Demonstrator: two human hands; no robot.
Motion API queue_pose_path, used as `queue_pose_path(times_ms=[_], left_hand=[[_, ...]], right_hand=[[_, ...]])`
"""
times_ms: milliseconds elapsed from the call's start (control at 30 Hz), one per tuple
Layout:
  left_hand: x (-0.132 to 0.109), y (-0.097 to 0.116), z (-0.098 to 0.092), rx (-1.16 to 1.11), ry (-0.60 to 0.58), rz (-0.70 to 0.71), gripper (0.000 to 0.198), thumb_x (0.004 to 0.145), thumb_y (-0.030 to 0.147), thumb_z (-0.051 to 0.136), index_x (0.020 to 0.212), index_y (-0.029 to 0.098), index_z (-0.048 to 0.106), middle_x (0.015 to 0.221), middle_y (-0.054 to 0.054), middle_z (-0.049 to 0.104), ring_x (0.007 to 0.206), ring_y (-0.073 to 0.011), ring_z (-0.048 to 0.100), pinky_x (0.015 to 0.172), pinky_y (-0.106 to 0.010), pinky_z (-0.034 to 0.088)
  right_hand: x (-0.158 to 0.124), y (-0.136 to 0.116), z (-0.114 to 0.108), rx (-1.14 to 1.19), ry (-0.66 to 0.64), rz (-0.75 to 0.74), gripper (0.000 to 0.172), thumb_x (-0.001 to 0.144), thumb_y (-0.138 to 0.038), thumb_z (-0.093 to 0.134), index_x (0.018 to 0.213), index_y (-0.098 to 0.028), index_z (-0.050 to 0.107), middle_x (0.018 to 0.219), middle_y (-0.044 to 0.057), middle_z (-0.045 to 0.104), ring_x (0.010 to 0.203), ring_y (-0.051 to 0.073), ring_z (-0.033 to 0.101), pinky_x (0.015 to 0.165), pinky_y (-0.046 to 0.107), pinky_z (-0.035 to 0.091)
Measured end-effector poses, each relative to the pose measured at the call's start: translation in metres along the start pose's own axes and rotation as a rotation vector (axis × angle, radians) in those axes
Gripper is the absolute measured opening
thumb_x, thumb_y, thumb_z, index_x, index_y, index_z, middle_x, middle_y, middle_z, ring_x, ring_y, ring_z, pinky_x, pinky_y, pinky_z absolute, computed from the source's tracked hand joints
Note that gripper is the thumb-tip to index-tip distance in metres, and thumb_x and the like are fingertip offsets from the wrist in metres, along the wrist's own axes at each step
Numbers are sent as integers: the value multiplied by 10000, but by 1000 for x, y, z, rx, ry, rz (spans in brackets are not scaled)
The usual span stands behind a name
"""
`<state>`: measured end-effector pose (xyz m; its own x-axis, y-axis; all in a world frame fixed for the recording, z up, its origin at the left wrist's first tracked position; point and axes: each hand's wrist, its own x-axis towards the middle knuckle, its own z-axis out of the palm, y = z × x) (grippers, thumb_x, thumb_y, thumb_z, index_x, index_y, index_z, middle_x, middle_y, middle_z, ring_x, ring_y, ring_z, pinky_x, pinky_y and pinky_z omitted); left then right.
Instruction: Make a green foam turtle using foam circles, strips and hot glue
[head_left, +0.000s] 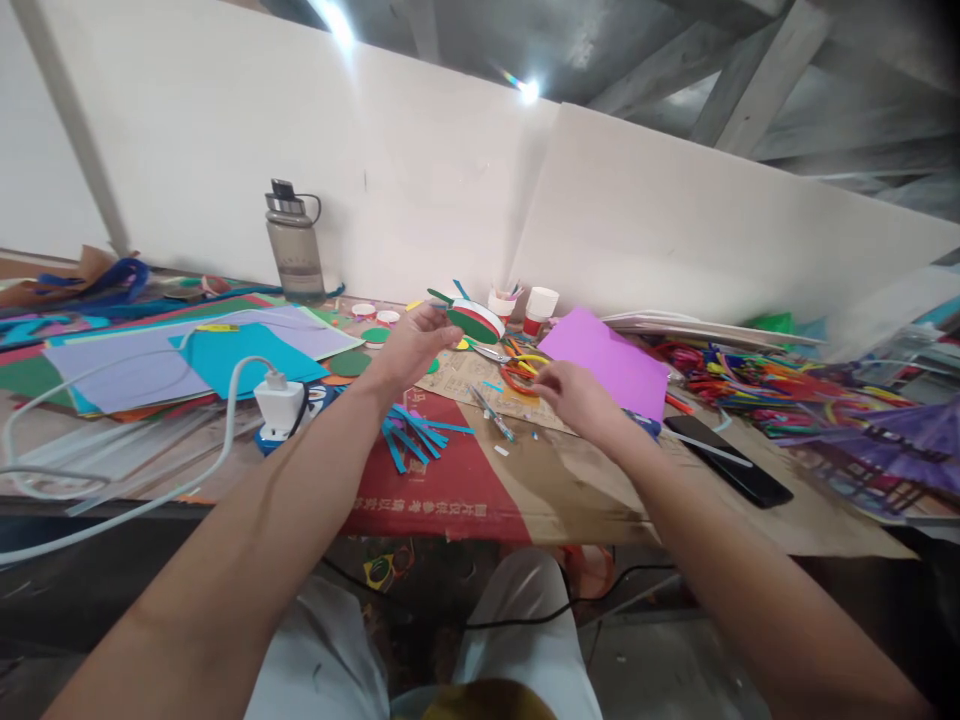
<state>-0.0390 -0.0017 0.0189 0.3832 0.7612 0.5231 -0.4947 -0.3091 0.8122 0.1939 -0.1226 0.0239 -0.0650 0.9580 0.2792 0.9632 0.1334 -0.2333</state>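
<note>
And there it was: a round, shallow paper drum in green, white and red (pixel 475 327), up above the bench (pixel 570 470), pinched between thumb and fingers of the left hand (pixel 418 343) at its nine o'clock side. What a bright little piece! Its flat green face tilted towards the viewer, smooth and oval from this angle, with white and red showing along the upper edge. A slim green paper oval (pixel 439 296) poked out at the drum's ten o'clock, a narrow blue strip (pixel 461 290) at eleven; whether either was fixed on, you couldn't tell.

Over at four o'clock from the drum, the right hand (pixel 576 397) had its fingers curled beside metal scissors with yellow and orange handles (pixel 531 358); whether it gripped them, no telling. Just beyond that hand lay a flat purple paper sheet (pixel 609 362). Stacked white-and-red paper cups (pixel 541 304) stood at three o'clock, a fan of cut blue paper strips (pixel 416 437) spread at seven, and a grey translucent bottle (pixel 294 250) rose towards ten.
</note>
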Motion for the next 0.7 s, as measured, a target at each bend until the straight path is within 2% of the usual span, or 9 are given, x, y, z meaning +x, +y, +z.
queue_pose_path(times_ms=[33, 133, 233, 333, 467, 700], left_hand=[[0, 0, 0, -6, -4, -1, 281, 569, 228, 864, 759, 160, 670, 620, 15, 623, 582, -101, 562, 606, -251, 434], [-1, 1, 0, -33, -27, -16, 319, 535, 242, 888, 759, 159, 676, 640, 17, 633, 581, -93, 555, 608, -243, 437], [-2, 1, 0, -37, -15, -46, 345, 516, 221, 897, 774, 161, 677, 636, 27, 622, 585, -89, 552, 619, -239, 442], [-2, -1, -3, -25, -2, -53, 327, 533, 216, 889, 772, 168, 672, 617, 30, 610, 583, -97, 559, 617, -246, 439], [0, -6, -6, -7, -14, -32, 281, 567, 241, 875, 762, 169, 685, 617, 13, 625, 592, -113, 574, 618, -257, 446], [-4, -4, -4, 9, -24, -73, 302, 557, 237, 888, 785, 158, 707, 647, 12, 649, 605, -99, 578, 630, -235, 455]], right_hand=[[12, -11, 8, 2, -32, -39, 183, 926, -279, 537, 898, -162, 676, 920, 88, 709, 834, 183, 629, 761, 272, 458], [40, -32, 33, -160, -115, -5, 184, 906, -228, 560, 970, -137, 706, 1040, 140, 714, 948, 203, 652, 808, 265, 466], [57, -39, 52, -265, -187, 45, 209, 889, -175, 562, 984, -100, 732, 1051, 201, 717, 997, 245, 677, 824, 274, 483], [65, -40, 64, -272, -212, 64, 211, 868, -147, 583, 983, -78, 746, 991, 235, 727, 981, 281, 697, 815, 300, 504], [70, -40, 71, -257, -217, 69, 196, 858, -156, 613, 970, -76, 752, 963, 235, 732, 977, 292, 704, 816, 306, 512], [65, -27, 66, -185, -149, 74, 245, 864, -116, 523, 1007, -66, 715, 1085, 228, 714, 1031, 269, 679, 820, 289, 494]])
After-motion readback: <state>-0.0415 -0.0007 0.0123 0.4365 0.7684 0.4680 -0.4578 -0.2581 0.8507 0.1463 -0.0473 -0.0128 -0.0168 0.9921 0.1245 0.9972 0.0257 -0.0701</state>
